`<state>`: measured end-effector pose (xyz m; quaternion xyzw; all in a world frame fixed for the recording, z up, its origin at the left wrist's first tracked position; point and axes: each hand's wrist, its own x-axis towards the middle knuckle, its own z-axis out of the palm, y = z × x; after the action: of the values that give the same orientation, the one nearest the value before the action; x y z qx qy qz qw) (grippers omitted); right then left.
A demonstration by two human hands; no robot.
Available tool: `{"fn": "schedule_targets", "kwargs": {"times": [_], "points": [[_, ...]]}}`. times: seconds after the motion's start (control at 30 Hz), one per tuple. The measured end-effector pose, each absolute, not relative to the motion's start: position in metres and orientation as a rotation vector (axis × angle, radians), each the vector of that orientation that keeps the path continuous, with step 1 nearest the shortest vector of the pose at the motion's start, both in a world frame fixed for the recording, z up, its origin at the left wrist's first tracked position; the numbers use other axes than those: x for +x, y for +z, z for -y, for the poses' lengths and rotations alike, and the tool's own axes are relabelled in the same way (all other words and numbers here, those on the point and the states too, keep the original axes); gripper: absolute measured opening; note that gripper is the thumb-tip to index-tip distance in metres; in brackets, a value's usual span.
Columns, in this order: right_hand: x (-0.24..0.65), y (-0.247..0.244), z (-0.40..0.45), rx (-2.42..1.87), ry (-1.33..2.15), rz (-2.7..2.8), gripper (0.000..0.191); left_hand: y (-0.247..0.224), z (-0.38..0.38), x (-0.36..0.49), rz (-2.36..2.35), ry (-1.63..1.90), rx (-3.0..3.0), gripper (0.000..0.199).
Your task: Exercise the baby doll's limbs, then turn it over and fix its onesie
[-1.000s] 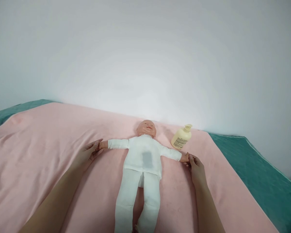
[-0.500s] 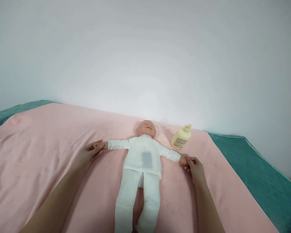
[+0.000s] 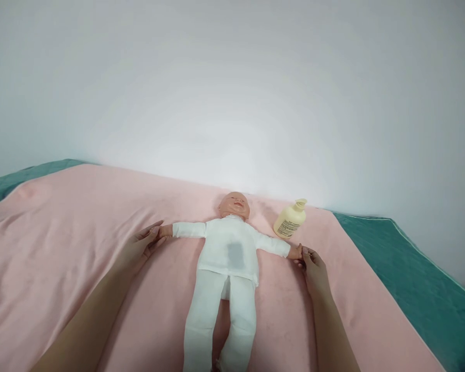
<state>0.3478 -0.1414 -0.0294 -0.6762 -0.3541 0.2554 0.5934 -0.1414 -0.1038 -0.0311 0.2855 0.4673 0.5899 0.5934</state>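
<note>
one pale wall (image 3: 232,93) is seen behind everything, with one pink cloth (image 3: 81,217) spread before it. a green cover (image 3: 411,263) is exposed in two stretches, one at each side of the cloth. one doll (image 3: 220,232), dressed in a white top (image 3: 217,253) and white trousers (image 3: 201,315), is laid on its back on the cloth, head toward the wall, arms stretched sideways. two bare forearms (image 3: 89,315) are extended from below, one on each side of the doll. one pale yellow pump bottle (image 3: 289,219) is set on the cloth just beyond the doll's arm, near the right grip (image 3: 314,271). by that grip one doll hand is pinched between thumb and fingers; by the left grip (image 3: 139,248) the other is held likewise, thumb uppermost. one gray patch (image 3: 235,256) is shown on the top.

the doll's hands are partly covered by the fingers. its legs are cut off or hard to make out at the lower edge. the print on the bottle is too small to be read. the green cover is overlapped by the pink cloth.
</note>
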Motion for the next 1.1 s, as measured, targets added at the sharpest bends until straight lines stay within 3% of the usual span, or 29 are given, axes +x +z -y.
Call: {"fn": "schedule_targets", "kwargs": {"times": [0.17, 0.53, 0.93, 1.1], "points": [[0.348, -0.027, 0.141, -1.570, 0.728, 0.846, 0.026, -0.028, 0.105, -0.140, -1.033, 1.382, 0.670, 0.041], [0.350, -0.028, 0.144, -1.615, 0.676, 0.802, 0.026, -0.021, 0.107, -0.135, -1.149, 1.329, 0.680, 0.049], [0.346, -0.027, 0.144, -1.634, 0.627, 0.802, 0.029, -0.020, 0.106, -0.134, -1.137, 1.371, 0.654, 0.028], [0.344, -0.024, 0.144, -1.600, 0.627, 0.818, 0.028, -0.016, 0.107, -0.130, -1.118, 1.402, 0.600, 0.030]]}}
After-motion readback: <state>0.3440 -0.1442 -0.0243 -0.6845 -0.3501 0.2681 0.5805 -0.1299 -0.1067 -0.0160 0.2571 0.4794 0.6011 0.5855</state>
